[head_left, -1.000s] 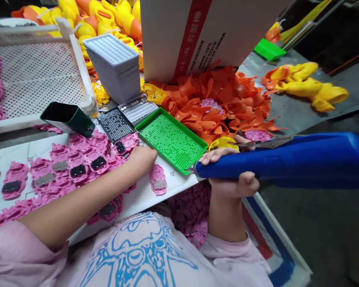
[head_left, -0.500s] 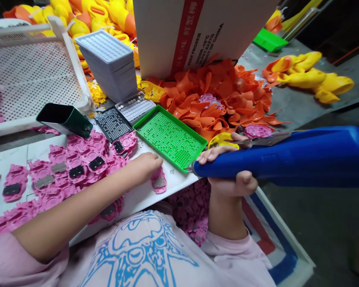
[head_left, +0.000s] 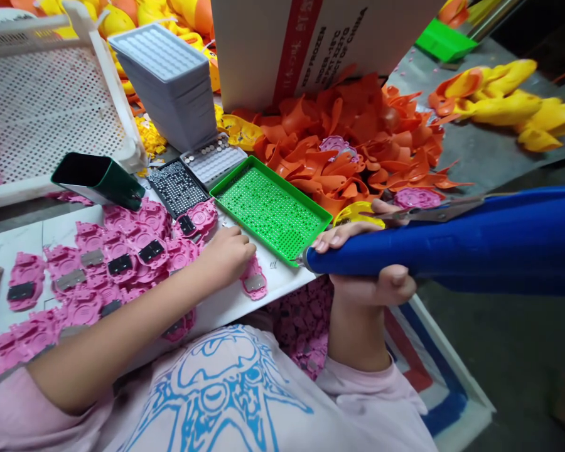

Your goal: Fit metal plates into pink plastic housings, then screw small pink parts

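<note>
My right hand [head_left: 376, 276] is wrapped round a blue electric screwdriver [head_left: 442, 242], held nearly level. Its metal tip points left, over the near corner of a green perforated tray [head_left: 273, 210]. A grey metal strip lies along the tool's upper side, by my fingers. My left hand [head_left: 228, 254] is closed, fingers curled down at the top of a pink plastic housing [head_left: 254, 279] with a grey plate. The fingertips are partly hidden. Left of that hand, many similar pink housings [head_left: 144, 242] lie heaped on the white board, some with black plates.
A black tray of small screws [head_left: 179, 188] and a grey tray with round discs [head_left: 211, 160] lie behind the housings. Nearby stand a dark green container [head_left: 96, 179], stacked grey trays [head_left: 169, 94] and a white basket [head_left: 127, 125]. Orange parts [head_left: 358, 138] pile before a carton [head_left: 254, 56].
The view has shifted slightly, so the bench things sit a little differently in frame. Both hands keep nearly the same pose, the screwdriver tip still at the green tray's corner.
</note>
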The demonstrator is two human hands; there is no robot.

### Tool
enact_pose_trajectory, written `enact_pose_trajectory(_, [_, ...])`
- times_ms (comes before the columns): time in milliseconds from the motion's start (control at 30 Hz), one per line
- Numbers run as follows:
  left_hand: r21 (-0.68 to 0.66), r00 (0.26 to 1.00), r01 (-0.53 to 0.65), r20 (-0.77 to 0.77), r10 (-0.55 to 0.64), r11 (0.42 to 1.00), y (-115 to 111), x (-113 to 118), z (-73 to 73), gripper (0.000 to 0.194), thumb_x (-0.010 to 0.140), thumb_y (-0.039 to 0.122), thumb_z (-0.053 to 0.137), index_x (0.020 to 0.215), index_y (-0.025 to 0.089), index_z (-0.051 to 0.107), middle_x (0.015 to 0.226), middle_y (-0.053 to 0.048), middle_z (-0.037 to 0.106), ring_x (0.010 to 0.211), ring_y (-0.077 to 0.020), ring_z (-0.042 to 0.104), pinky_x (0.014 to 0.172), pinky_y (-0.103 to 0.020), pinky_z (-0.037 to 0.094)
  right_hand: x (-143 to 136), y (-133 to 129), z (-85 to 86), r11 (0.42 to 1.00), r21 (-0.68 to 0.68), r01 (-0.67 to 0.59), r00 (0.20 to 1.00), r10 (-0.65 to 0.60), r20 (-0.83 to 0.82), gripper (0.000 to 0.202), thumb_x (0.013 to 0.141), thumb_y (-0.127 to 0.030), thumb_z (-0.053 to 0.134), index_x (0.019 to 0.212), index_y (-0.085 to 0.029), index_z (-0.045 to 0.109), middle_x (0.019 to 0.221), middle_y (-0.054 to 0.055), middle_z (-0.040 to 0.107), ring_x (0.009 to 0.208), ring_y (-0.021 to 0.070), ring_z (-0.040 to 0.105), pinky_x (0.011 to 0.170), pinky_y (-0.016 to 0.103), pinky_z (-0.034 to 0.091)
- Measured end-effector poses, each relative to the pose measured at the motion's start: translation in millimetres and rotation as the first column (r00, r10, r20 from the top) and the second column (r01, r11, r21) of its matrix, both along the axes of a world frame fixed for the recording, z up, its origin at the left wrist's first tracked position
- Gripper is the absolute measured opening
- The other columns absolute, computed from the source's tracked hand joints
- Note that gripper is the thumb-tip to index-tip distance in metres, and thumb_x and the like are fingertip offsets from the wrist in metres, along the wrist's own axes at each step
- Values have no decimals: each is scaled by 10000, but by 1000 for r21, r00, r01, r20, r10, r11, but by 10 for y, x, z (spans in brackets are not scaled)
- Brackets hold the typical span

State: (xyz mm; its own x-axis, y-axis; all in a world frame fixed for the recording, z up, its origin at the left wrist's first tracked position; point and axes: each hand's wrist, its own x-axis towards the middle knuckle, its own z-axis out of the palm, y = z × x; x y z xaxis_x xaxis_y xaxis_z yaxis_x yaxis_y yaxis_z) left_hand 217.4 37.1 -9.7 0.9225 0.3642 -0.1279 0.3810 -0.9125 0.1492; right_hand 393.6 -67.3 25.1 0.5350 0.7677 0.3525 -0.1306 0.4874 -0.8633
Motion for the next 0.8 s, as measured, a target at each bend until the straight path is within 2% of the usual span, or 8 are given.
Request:
enact_pose_trajectory(133, [11,997,-64,-44,65,998,-45,-45,63,187,817,127,503,736,134,671,696,-96,650,700,-211,525,625,-341,361,-2,3,-6,1000,6,-6,1000,6,-31,418,621,-617,660,774,-229,639,613,-8,587,538,162,577,491,304,507])
enact_pose_trajectory(300, [-17,988,-102,-115,99,995,-114,-60,60,225,826,112,492,720,132,689,703,-116,653,701,-215,546,634,-345,392,-2,11,-1,1000,17,-11,1000,11,-26,397,627,-601,669,768,-231,637,606,-12,587,532,157,573,490,297,506])
enact_pose_trajectory(533, [-37,957,-219,-205,207,975,-351,-2,87,244,818,30,445,889,58,677,812,-165,645,724,-246,612,634,-351,468,-8,21,-2,1000,14,-23,999,23,-23,407,633,-609,656,760,-223,656,614,-8,578,536,152,568,484,297,507])
enact_pose_trajectory(667, [-89,967,-203,-175,185,975,-503,60,75,218,809,9,470,885,66,666,845,-162,649,797,-258,629,700,-369,506,-18,17,-7,999,16,-34,999,34,-9,427,634,-631,642,757,-222,655,617,-3,573,542,159,570,488,307,507])
enact_pose_trajectory(800, [-123,987,-151,-76,142,981,-649,26,-29,196,819,25,497,900,98,659,895,-134,661,855,-230,626,770,-360,519,-20,7,-10,999,3,-42,999,42,13,434,624,-654,623,749,-238,633,613,-7,569,532,162,568,488,314,504])
